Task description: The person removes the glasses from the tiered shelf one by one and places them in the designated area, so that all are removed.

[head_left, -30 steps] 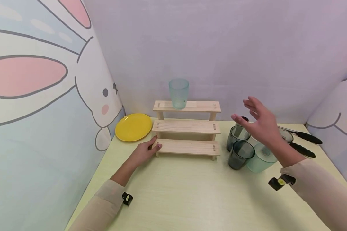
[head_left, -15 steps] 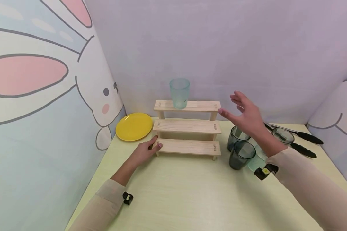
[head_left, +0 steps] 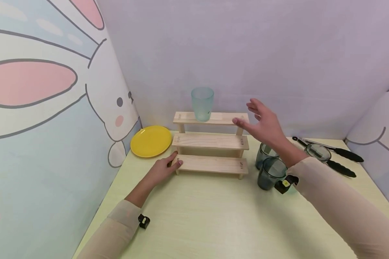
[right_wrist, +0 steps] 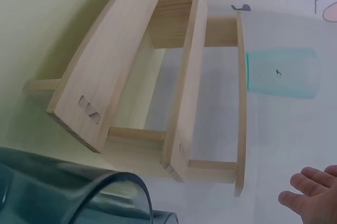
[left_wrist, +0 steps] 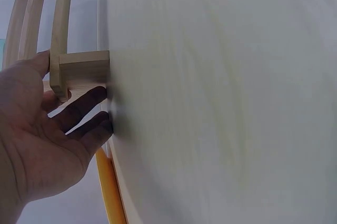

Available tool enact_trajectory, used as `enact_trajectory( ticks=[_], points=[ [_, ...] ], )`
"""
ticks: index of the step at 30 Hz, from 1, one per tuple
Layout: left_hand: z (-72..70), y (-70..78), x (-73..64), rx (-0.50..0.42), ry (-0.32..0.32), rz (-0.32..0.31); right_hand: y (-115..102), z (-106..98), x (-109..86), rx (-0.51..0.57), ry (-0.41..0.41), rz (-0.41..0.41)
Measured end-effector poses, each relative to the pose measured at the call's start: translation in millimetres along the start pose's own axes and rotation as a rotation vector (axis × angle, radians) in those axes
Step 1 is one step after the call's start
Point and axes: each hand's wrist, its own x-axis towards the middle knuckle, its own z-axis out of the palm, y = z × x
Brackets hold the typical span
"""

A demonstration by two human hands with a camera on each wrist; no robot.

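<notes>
A three-step wooden shelf (head_left: 210, 141) stands at the back of the table. My left hand (head_left: 160, 171) pinches the left end of its lowest step, thumb on top; in the left wrist view, fingers (left_wrist: 79, 111) of that hand reach beside the step's leg. On the left half of the top step stands a pale teal translucent cup (head_left: 202, 103), upright. My right hand (head_left: 265, 124) is in the air by the right end of the top step, fingers extended and holding nothing, apart from the cup. In the right wrist view, its fingers (right_wrist: 310, 184) show at the lower right.
Two dark glasses (head_left: 272, 174) stand right of the shelf, below my right forearm. A pale green cup behind them is mostly hidden. Further right lie black-handled utensils (head_left: 341, 168), one with a round clear head. Left of the shelf rests a yellow plate (head_left: 150, 141).
My right hand has moved left, from above the dark glasses to near the shelf's top step. My left hand keeps its hold on the shelf. The cup stays put.
</notes>
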Motion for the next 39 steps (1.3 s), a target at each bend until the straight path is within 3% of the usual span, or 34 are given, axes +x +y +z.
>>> enact_trajectory(
  ticks=[14, 24, 39],
  points=[
    [0.7, -0.2, 0.7, -0.015, -0.004, 0.009, -11, 23, 16.4, 0.031, -0.021, -0.013],
    [0.9, -1.6, 1.2, -0.004, 0.002, 0.009, -23, 43, 32.6, 0.071, -0.037, 0.021],
    [1.3, -2.2, 1.7, -0.006, 0.006, 0.007, -29, 73, 57.0, 0.153, -0.003, 0.03]
  ],
)
